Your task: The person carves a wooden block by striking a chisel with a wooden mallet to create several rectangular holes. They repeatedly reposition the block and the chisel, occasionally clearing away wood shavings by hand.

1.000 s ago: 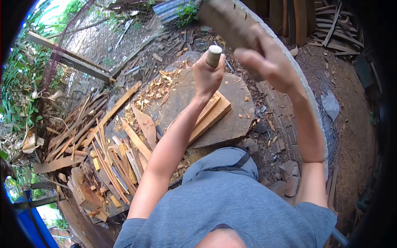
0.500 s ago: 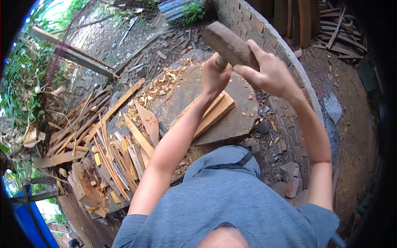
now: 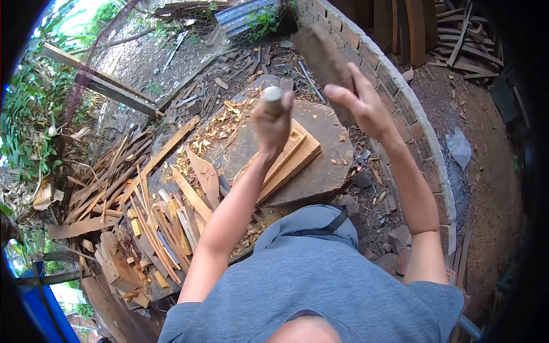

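Observation:
My left hand (image 3: 271, 127) is closed around an upright tool handle (image 3: 273, 94) with a pale round top; its lower end is hidden. It is above two stacked wooden pieces (image 3: 293, 163) lying on a round stump (image 3: 334, 163). A small notch shows near the far end of the upper piece. On the right, my right hand (image 3: 369, 111) grips a thick brown wooden block (image 3: 323, 60), blurred by motion, its thumb and a finger visible. The block is apart from the handle.
Wood chips (image 3: 229, 123) cover the stump's left side. Narrow offcuts (image 3: 166, 228) and a stick pile (image 3: 108, 177) lie at left. A low curved brick wall (image 3: 394, 86) runs along the right, with a plastic bag (image 3: 458, 147) beyond it.
The wooden block has swung from above the handle to the right and turned steeper, and my right hand has moved slightly down. My left hand has shifted left and slightly down with the handle.

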The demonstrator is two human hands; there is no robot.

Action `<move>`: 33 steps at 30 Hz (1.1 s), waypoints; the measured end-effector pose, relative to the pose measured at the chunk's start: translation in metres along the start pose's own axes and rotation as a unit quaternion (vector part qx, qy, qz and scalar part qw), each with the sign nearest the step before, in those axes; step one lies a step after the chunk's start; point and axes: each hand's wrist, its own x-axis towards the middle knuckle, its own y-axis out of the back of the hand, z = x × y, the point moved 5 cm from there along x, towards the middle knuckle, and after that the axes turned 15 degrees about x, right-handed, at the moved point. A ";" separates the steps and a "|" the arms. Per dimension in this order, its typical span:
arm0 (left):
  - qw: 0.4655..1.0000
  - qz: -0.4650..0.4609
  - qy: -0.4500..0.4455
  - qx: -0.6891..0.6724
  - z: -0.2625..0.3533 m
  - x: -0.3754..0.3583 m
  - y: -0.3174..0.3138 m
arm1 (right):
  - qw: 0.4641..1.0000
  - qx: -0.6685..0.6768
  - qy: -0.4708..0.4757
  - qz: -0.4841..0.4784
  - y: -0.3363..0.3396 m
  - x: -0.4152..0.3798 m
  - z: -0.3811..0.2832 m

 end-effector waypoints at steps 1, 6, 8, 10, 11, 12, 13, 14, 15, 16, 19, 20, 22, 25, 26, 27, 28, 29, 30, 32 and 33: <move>0.997 0.058 -0.033 -0.046 -0.008 0.001 0.008 | 1.000 0.003 -0.002 0.005 -0.002 -0.004 0.010; 0.963 0.126 0.131 -0.197 -0.005 0.007 0.037 | 0.943 -0.256 -0.152 -0.146 -0.041 -0.040 0.090; 0.971 0.130 0.107 -0.169 0.001 0.009 0.035 | 0.930 -0.252 -0.200 -0.176 -0.053 -0.048 0.105; 0.979 0.127 0.077 -0.138 -0.001 0.014 0.029 | 0.920 -0.270 -0.213 -0.187 -0.061 -0.053 0.115; 0.979 0.128 0.078 -0.138 -0.004 0.015 0.027 | 0.921 -0.264 -0.219 -0.182 -0.062 -0.055 0.121; 0.978 0.132 0.082 -0.136 -0.007 0.017 0.024 | 0.922 -0.259 -0.226 -0.176 -0.062 -0.056 0.126; 0.978 0.135 0.086 -0.134 -0.010 0.017 0.021 | 0.922 -0.259 -0.228 -0.175 -0.062 -0.056 0.128; 0.981 0.134 0.074 -0.122 -0.013 0.019 0.019 | 0.925 -0.247 -0.234 -0.168 -0.061 -0.056 0.130; 0.981 0.130 0.074 -0.124 -0.017 0.019 0.018 | 0.929 -0.234 -0.239 -0.160 -0.060 -0.056 0.131; 0.983 0.125 0.069 -0.113 -0.020 0.019 0.018 | 0.929 -0.233 -0.241 -0.157 -0.059 -0.057 0.134; 0.985 0.122 0.066 -0.097 -0.019 0.021 0.019 | 0.933 -0.210 -0.258 -0.137 -0.054 -0.058 0.141; 0.985 0.124 0.069 -0.094 -0.019 0.021 0.019 | 0.934 -0.205 -0.261 -0.132 -0.052 -0.058 0.143; 0.986 0.129 0.065 -0.084 -0.021 0.021 0.020 | 0.934 -0.201 -0.265 -0.132 -0.050 -0.060 0.149; 0.987 0.130 0.062 -0.073 -0.021 0.020 0.020 | 0.941 -0.200 -0.250 -0.110 -0.049 -0.062 0.158; 0.987 0.128 0.062 -0.071 -0.021 0.020 0.019 | 0.942 -0.197 -0.248 -0.111 -0.049 -0.061 0.158; 0.987 0.128 0.063 -0.070 -0.020 0.020 0.019 | 0.943 -0.195 -0.247 -0.112 -0.049 -0.061 0.158; 0.988 0.128 0.060 -0.070 -0.019 0.020 0.019 | 0.942 -0.195 -0.248 -0.113 -0.050 -0.062 0.157; 0.988 0.128 0.057 -0.069 -0.018 0.020 0.018 | 0.942 -0.194 -0.250 -0.109 -0.050 -0.063 0.155; 0.988 0.128 0.057 -0.070 -0.018 0.020 0.017 | 0.943 -0.193 -0.251 -0.105 -0.050 -0.063 0.155; 0.987 0.145 0.043 -0.053 -0.018 0.020 0.017 | 0.943 -0.190 -0.254 -0.106 -0.050 -0.063 0.158; 0.987 0.145 0.043 -0.054 -0.018 0.020 0.016 | 0.942 -0.186 -0.256 -0.108 -0.050 -0.063 0.159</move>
